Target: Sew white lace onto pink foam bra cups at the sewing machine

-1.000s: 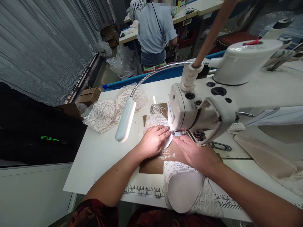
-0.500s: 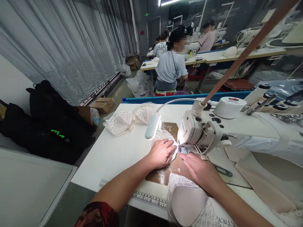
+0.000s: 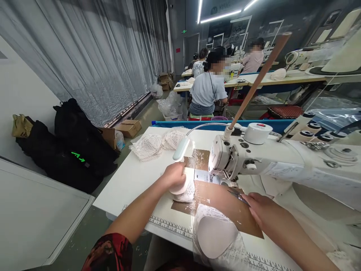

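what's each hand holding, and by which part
The left grip holds a white lace-covered fabric cup near its upper edge; fingertips hidden. The right grip holds slim grey metal snips by the rear end.

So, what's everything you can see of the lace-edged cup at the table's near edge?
The lace-edged cup has a smooth, pale, rounded panel that looks padded, bordered by white patterned lace that spreads to the right. It lies smooth side up across the printed ruler marks, its far end over the brown sheet. Neither the left hand nor the right hand touches it.
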